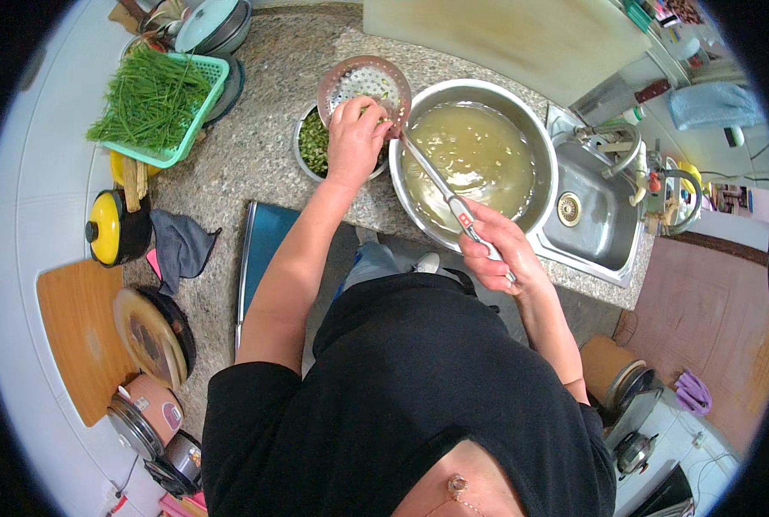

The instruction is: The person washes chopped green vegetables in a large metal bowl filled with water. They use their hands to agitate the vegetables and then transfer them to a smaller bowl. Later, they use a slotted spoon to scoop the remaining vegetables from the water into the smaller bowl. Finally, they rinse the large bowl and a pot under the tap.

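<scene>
My right hand (500, 249) is closed around the handle of a perforated metal skimmer (366, 81). The skimmer's round head is over a smaller metal pot (298, 155) that holds chopped green pieces (313, 143). My left hand (357, 139) is at the skimmer's near edge, fingers bent, with small green bits by the fingertips; whether it grips any is hidden. To the right of the pot, a large steel basin (546, 155) contains cloudy yellowish liquid (468, 155) with small pale bits in it. The skimmer's handle crosses above this basin.
A steel sink (597, 200) with a faucet adjoins the basin. At the left are a green plastic basket (193, 129) of leafy greens (151, 97), a yellow-lidded pot (109, 226) and a grey cloth (184, 245). A cleaver (607, 97) is near the back right wall.
</scene>
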A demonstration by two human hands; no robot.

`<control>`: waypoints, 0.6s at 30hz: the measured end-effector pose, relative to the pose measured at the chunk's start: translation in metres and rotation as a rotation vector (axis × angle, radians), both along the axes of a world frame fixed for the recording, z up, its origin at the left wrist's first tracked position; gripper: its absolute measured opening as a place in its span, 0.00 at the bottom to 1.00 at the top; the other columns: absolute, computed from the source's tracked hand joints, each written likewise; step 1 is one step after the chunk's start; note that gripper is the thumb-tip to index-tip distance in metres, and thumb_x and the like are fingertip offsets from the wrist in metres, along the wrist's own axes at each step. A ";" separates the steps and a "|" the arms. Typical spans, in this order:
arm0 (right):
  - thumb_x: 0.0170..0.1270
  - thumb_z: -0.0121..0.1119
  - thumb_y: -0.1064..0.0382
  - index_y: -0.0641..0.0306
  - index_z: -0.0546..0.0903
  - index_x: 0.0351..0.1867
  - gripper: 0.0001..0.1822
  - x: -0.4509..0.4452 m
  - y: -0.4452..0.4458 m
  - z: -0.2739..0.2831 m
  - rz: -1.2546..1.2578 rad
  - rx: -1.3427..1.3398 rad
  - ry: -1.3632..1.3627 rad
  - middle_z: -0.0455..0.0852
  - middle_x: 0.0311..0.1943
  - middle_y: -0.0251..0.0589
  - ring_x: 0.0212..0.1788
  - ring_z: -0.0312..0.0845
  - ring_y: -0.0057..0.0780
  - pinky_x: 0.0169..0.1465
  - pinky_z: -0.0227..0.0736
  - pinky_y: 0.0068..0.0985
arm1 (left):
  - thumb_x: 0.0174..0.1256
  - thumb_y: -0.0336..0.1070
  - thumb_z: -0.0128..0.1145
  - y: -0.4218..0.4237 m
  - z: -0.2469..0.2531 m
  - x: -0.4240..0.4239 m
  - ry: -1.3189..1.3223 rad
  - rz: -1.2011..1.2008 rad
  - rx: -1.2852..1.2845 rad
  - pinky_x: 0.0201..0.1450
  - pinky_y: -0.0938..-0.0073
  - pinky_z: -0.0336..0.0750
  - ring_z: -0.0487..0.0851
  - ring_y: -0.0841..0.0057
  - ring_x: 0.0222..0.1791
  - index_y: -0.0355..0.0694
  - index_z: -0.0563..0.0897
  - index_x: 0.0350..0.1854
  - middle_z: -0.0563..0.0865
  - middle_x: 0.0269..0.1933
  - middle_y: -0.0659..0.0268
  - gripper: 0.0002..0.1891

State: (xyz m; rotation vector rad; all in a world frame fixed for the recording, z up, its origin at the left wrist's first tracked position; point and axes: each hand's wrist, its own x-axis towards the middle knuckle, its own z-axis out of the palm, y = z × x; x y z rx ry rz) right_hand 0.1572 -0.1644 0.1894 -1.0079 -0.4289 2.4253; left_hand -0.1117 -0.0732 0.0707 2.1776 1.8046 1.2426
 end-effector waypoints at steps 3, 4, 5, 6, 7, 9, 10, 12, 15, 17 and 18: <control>0.75 0.46 0.66 0.54 0.64 0.74 0.26 -0.016 0.006 -0.008 0.034 0.011 -0.014 0.68 0.27 0.33 0.14 0.54 0.11 0.11 0.51 0.12 | 0.58 0.32 0.69 -0.001 -0.015 -0.018 -0.003 0.041 -0.005 0.57 0.58 0.73 0.77 0.58 0.53 0.41 0.84 0.39 0.81 0.48 0.63 0.09; 0.76 0.45 0.66 0.52 0.64 0.75 0.26 -0.019 0.007 -0.011 0.048 -0.001 -0.023 0.67 0.27 0.33 0.14 0.54 0.12 0.11 0.53 0.13 | 0.58 0.31 0.69 -0.001 -0.020 -0.023 -0.008 0.052 0.000 0.58 0.58 0.73 0.77 0.58 0.54 0.41 0.83 0.39 0.81 0.48 0.63 0.09; 0.76 0.45 0.65 0.52 0.63 0.75 0.26 -0.023 0.008 -0.011 0.059 0.013 -0.053 0.67 0.27 0.33 0.14 0.54 0.12 0.11 0.53 0.13 | 0.58 0.31 0.68 0.000 -0.025 -0.027 -0.016 0.062 0.011 0.58 0.58 0.73 0.77 0.58 0.54 0.41 0.83 0.39 0.81 0.48 0.63 0.09; 0.77 0.45 0.65 0.52 0.63 0.75 0.26 -0.027 0.009 -0.011 0.071 0.028 -0.084 0.67 0.27 0.33 0.14 0.54 0.12 0.11 0.54 0.13 | 0.59 0.31 0.68 0.000 -0.028 -0.030 -0.024 0.072 0.022 0.58 0.59 0.73 0.77 0.58 0.54 0.41 0.83 0.40 0.81 0.48 0.63 0.09; 0.77 0.44 0.65 0.52 0.63 0.75 0.26 -0.030 0.009 -0.011 0.081 0.042 -0.114 0.67 0.27 0.33 0.14 0.54 0.12 0.12 0.54 0.13 | 0.59 0.30 0.68 0.001 -0.032 -0.032 -0.032 0.082 0.032 0.58 0.59 0.73 0.77 0.58 0.54 0.42 0.83 0.40 0.81 0.48 0.63 0.08; 0.78 0.44 0.65 0.52 0.63 0.75 0.26 -0.035 0.008 -0.011 0.095 0.060 -0.154 0.68 0.27 0.33 0.14 0.54 0.12 0.12 0.53 0.13 | 0.59 0.29 0.67 0.002 -0.037 -0.034 -0.039 0.081 0.051 0.58 0.59 0.72 0.77 0.58 0.54 0.41 0.82 0.39 0.81 0.47 0.63 0.08; 0.78 0.44 0.65 0.52 0.63 0.75 0.26 -0.036 0.008 -0.010 0.099 0.070 -0.171 0.68 0.27 0.33 0.14 0.54 0.12 0.12 0.53 0.13 | 0.58 0.29 0.67 0.002 -0.039 -0.035 -0.040 0.077 0.055 0.58 0.59 0.71 0.77 0.58 0.53 0.40 0.82 0.39 0.81 0.46 0.63 0.08; 0.78 0.44 0.65 0.52 0.62 0.75 0.26 -0.037 0.007 -0.007 0.111 0.097 -0.196 0.68 0.27 0.33 0.14 0.54 0.12 0.12 0.53 0.14 | 0.57 0.28 0.67 0.002 -0.039 -0.036 -0.047 0.071 0.079 0.58 0.59 0.71 0.77 0.57 0.52 0.40 0.81 0.38 0.81 0.45 0.63 0.09; 0.78 0.43 0.64 0.53 0.62 0.75 0.26 -0.039 0.005 -0.002 0.125 0.141 -0.218 0.68 0.26 0.32 0.15 0.55 0.12 0.12 0.54 0.14 | 0.57 0.27 0.67 -0.001 -0.038 -0.037 -0.063 0.090 0.101 0.58 0.60 0.71 0.76 0.57 0.51 0.40 0.81 0.38 0.81 0.45 0.62 0.08; 0.79 0.43 0.64 0.53 0.62 0.75 0.25 -0.040 0.004 -0.001 0.120 0.156 -0.231 0.68 0.26 0.32 0.15 0.55 0.12 0.12 0.54 0.14 | 0.57 0.27 0.67 -0.004 -0.042 -0.037 -0.082 0.111 0.091 0.57 0.60 0.71 0.76 0.57 0.50 0.40 0.81 0.38 0.80 0.45 0.62 0.09; 0.79 0.43 0.64 0.53 0.62 0.76 0.26 -0.041 0.004 -0.001 0.124 0.158 -0.242 0.68 0.26 0.32 0.15 0.55 0.12 0.12 0.54 0.14 | 0.56 0.27 0.67 -0.005 -0.043 -0.037 -0.091 0.121 0.085 0.57 0.60 0.71 0.76 0.57 0.50 0.40 0.81 0.38 0.80 0.45 0.62 0.09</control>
